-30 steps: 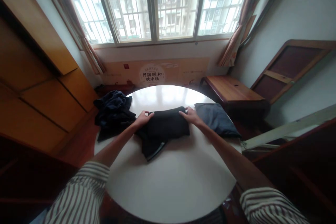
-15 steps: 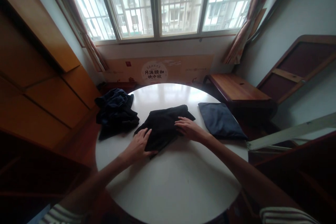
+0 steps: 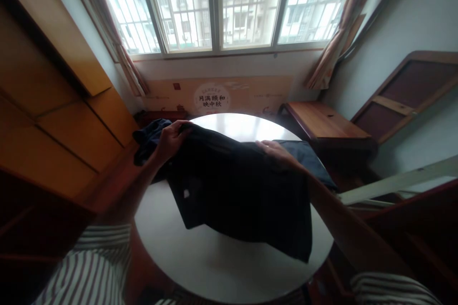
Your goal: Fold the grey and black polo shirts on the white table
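A black garment [image 3: 236, 186] hangs spread between my hands above the white round table [image 3: 222, 271], with a small white mark on its left part. Its exact kind is too dark to make out. My left hand [image 3: 174, 137] is closed on the upper left corner. At the upper right edge, my right hand [image 3: 278, 151] grips the cloth, most of its fingers hidden behind it. Behind my left hand lies a rumpled dark blue and black clothes pile [image 3: 148, 139], partly covered. A folded dark blue garment [image 3: 311, 159] lies beyond my right hand.
A wooden bench-like table [image 3: 327, 121] stands behind on the right, next to a leaning wooden panel [image 3: 408, 90]. Orange-brown cabinets [image 3: 78, 138] line the left side. A printed cardboard panel [image 3: 250, 93] is under the barred window.
Before, the black garment lay bunched on the table under my flat hands. Now both hands grip and hold it up, opened wider. My left hand has moved up and left, my right hand slightly right.
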Demonstrator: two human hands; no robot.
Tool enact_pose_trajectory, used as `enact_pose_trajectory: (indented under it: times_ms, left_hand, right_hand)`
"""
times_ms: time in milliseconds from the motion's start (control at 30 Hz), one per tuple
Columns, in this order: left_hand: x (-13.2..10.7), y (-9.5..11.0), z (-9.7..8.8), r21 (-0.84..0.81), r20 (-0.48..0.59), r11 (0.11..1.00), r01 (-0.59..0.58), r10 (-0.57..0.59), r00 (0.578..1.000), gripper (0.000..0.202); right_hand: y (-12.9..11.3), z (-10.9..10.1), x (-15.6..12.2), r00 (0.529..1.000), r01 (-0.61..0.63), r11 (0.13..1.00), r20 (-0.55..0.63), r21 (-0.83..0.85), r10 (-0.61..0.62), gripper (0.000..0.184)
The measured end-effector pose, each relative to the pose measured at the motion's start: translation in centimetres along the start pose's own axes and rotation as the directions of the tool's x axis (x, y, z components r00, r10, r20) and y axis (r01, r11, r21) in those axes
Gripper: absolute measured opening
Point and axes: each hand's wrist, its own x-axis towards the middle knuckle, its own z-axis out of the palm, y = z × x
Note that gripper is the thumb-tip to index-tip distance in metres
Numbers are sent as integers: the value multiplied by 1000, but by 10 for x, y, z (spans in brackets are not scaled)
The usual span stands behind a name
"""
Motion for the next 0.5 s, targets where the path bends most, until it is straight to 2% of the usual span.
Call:
enact_pose_trajectory:
  times_ms: [67,133,233,300,400,433,500]
  left_hand:
    - [2,-7,21,115,-18,993,2,0,1000,34]
    - [-11,-10,37,181,69,983,14,-27,997,32]
    - [-54,-2,51,212,304,976,52,-117,945,33]
    - [-88,6,57,294,408,954,67,-188,894,46]
    - [-127,17,63,461,461,885,67,-304,834,71]
    - [-136,18,63,510,467,858,61,-336,818,73]
    - [-146,16,63,563,474,826,37,-359,804,62]
  right_hand:
    - [18,3,1,993,-97,955,-95,-280,73,42]
    - [33,4,-8,991,-62,897,-130,-438,5,44]
    - [49,5,-31,993,114,881,13,-459,-121,48]
    - [55,10,-44,984,180,866,88,-466,-157,55]
    - [59,22,-54,979,199,840,148,-505,-143,63]
    - [58,26,-56,979,187,834,165,-519,-117,58]
    - [53,32,-62,982,146,821,183,-553,-51,43]
